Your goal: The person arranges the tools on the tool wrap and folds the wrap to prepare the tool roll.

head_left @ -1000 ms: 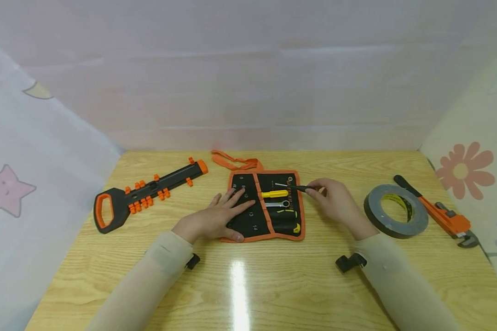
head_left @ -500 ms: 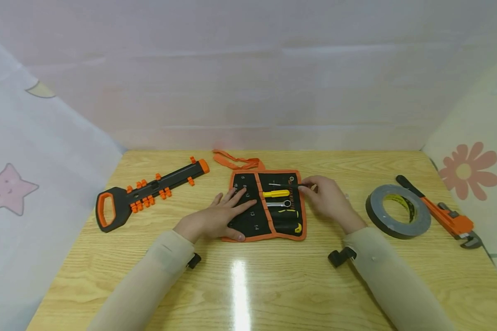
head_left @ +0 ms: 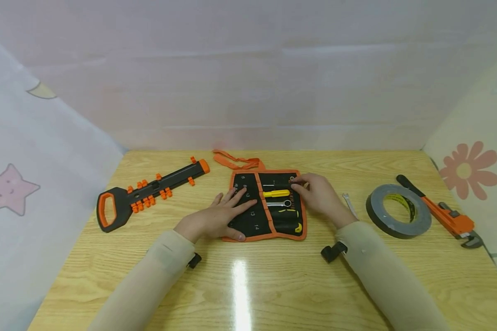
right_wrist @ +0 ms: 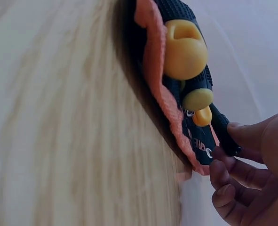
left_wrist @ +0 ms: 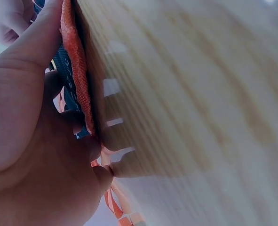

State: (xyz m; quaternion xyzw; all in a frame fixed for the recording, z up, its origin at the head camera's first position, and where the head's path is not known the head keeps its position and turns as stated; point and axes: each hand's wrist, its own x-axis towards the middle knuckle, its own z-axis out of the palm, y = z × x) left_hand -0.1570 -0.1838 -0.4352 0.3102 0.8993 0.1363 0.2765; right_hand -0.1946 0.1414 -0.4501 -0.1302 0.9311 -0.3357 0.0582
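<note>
An orange-edged black tool pouch (head_left: 252, 223) lies unrolled on the table. My left hand (head_left: 214, 221) rests on its left half with fingers spread, over printed numbers. At the pouch's right edge, my right hand (head_left: 316, 195) pinches the black handle of a small screwdriver (right_wrist: 223, 131) between thumb and fingertips. Its thin shaft points left toward the pouch's middle band; whether the tip is inside a pocket I cannot tell. Below it in the pouch lie a yellow-handled tool (head_left: 276, 193), a combination wrench (head_left: 279, 203) and black-and-yellow handles (head_left: 291, 227).
A black and orange handled rack (head_left: 153, 191) with clips lies at the left. On the right are a small wrench (head_left: 349, 205) beside my right wrist, a roll of grey tape (head_left: 374, 209) and an orange pipe wrench (head_left: 447, 218). An orange strap (head_left: 236, 162) trails behind the pouch.
My right hand has moved left with the screwdriver, over the pouch's right edge. The small wrench behind that hand has come into view. My left hand has stayed on the pouch.
</note>
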